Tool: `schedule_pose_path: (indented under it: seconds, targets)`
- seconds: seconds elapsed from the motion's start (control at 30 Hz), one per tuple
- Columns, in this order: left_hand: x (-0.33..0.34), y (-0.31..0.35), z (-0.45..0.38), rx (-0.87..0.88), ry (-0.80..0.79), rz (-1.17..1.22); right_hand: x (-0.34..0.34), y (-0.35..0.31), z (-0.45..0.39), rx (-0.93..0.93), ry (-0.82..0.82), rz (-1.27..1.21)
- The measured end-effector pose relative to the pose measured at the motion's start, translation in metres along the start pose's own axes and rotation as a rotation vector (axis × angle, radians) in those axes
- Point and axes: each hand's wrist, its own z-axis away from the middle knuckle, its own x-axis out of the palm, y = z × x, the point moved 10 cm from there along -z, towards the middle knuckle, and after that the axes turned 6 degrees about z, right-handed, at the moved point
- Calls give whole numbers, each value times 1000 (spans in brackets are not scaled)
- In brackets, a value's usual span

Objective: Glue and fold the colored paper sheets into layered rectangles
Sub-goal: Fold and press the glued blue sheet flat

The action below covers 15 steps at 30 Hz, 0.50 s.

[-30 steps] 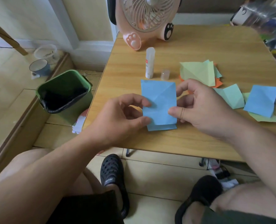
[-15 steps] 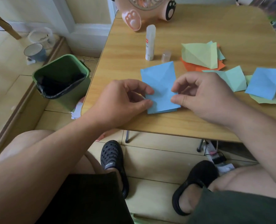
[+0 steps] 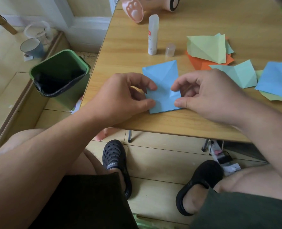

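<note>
A folded blue paper sheet (image 3: 161, 76) lies on the wooden table (image 3: 203, 22) near its front edge. My left hand (image 3: 125, 95) pinches its left edge between thumb and forefinger. My right hand (image 3: 208, 95) pinches the right edge the same way, fingers curled. The sheet's lower part is creased and its far part rises in a shallow peak. An uncapped white glue stick (image 3: 153, 35) stands upright behind the sheet, with its clear cap (image 3: 170, 49) beside it.
Folded green (image 3: 206, 47), orange (image 3: 201, 63), pale teal (image 3: 239, 73) and blue (image 3: 275, 78) papers lie to the right. A pink fan (image 3: 137, 9) stands at the back. A green bin (image 3: 59, 76) sits on the floor left of the table. A mug (image 3: 32, 47) stands on the floor.
Both hands have slid along the blue sheet's side edges, towards its lower half, and the sheet lies flatter on the table. The camera has tilted down.
</note>
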Motion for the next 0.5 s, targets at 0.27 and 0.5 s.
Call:
schedule_pose_path:
  seconds: [0.27, 0.5]
  targets:
    - [1, -1, -1, 27, 5, -73, 1, -2, 0, 12, 11, 55]
    - [1, -1, -1, 28, 8, -72, 0, -3, -1, 13, 10, 85]
